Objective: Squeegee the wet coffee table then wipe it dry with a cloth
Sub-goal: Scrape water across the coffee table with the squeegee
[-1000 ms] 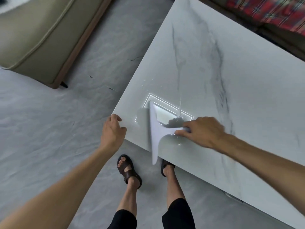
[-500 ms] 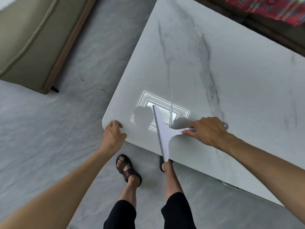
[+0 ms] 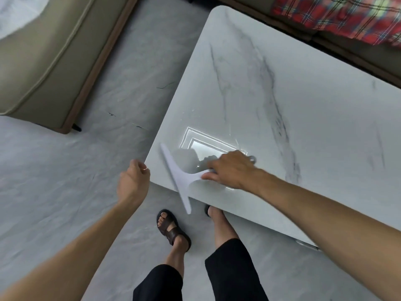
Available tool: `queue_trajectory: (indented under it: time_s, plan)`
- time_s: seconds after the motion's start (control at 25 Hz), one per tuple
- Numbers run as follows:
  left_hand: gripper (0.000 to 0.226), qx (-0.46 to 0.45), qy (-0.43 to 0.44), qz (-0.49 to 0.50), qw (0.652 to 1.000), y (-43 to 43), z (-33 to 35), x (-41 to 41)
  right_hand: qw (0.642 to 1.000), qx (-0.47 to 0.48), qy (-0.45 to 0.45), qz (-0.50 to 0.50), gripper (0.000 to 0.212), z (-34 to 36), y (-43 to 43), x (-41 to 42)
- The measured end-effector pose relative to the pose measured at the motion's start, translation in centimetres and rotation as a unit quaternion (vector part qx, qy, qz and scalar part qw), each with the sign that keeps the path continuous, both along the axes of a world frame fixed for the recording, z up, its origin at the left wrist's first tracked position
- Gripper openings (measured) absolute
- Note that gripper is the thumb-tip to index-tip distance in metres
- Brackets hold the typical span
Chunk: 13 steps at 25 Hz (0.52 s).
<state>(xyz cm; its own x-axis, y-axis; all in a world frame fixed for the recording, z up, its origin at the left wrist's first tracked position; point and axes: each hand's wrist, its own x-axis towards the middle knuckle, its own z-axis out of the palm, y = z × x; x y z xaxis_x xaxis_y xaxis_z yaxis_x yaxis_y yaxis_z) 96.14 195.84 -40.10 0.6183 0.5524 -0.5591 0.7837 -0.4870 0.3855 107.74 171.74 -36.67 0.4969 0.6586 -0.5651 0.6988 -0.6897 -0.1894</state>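
Observation:
A white marble-look coffee table [image 3: 314,101] fills the right half of the view, its top glossy with thin streaks of water near its near-left corner. My right hand [image 3: 230,170] is shut on the handle of a white squeegee [image 3: 178,179]. The blade lies across the table's near-left corner, and its lower end sticks out past the near edge above the floor. My left hand [image 3: 132,181] hangs just off that corner with its fingers loosely curled, holding nothing and not touching the table. No cloth is in view.
A beige sofa [image 3: 43,61] with a wooden base stands at the upper left. A red plaid fabric [image 3: 338,18] lies on seating behind the table's far edge. Grey tiled floor [image 3: 54,181] lies between, with my sandalled feet [image 3: 171,229] by the table's near edge.
The squeegee has slid left to the table's near-left corner, its blade end now past the edge. My left hand has come off the table corner.

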Motion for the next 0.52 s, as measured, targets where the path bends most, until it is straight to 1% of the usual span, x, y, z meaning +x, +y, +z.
queue_trajectory:
  time_s: [0.12,0.24,0.36,0.44,0.52]
  plan:
    - [0.012,0.008,-0.006,-0.004,1.000,1.8,-1.4,-0.2,0.999,0.034,0.017,0.030,0.041,-2.7,6.0,0.3]
    - [0.019,0.001,-0.001,-0.011,1.000,2.0,-2.3,0.7,0.998,0.037,0.017,0.039,0.043,-4.0,6.9,3.0]
    - [0.022,-0.035,0.034,-0.012,0.999,0.0,-2.9,3.6,0.998,0.055,-0.001,-0.010,0.044,-4.4,3.8,8.2]
    - [0.025,-0.050,0.036,-0.030,0.998,-2.3,-3.1,6.4,0.997,0.043,-0.022,-0.060,0.046,-4.0,-0.3,12.5]
    - [0.029,-0.033,0.036,-0.070,0.996,-4.2,-3.5,9.0,0.991,0.025,-0.039,-0.124,0.046,-3.4,-5.3,15.9]
